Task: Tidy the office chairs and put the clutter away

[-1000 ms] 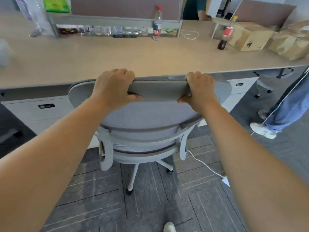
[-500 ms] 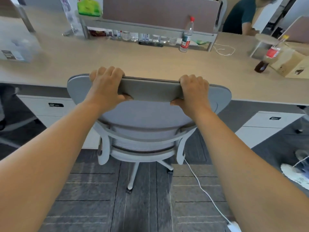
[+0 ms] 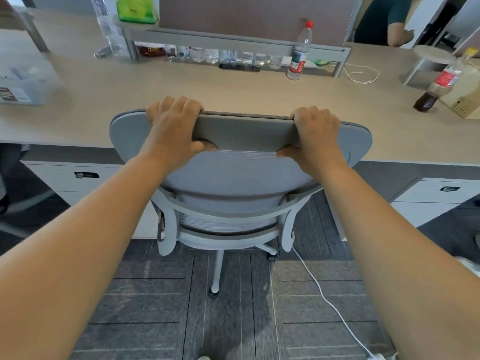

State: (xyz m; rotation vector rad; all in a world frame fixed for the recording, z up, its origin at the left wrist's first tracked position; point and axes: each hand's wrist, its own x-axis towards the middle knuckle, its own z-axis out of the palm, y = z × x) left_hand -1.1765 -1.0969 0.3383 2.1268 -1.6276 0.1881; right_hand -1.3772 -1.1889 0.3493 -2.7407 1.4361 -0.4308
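A grey mesh office chair stands in front of me, its back toward me and its seat at the edge of the long wooden desk. My left hand grips the left part of the chair's top rail, fingers over the top and thumb underneath. My right hand grips the right part of the same rail in the same way. On the desk stand a clear water bottle with a red cap and a cola bottle at the right.
White drawer units sit under the desk on either side of the chair. A white cable trails across the carpet at the right. A grey shelf riser holds small bottles beneath. A cardboard box and a person are at far right.
The chair has rolled left along the desk with both hands holding its top rail. It now faces the gap between the two drawer units; the bottles and boxes shifted right in view.
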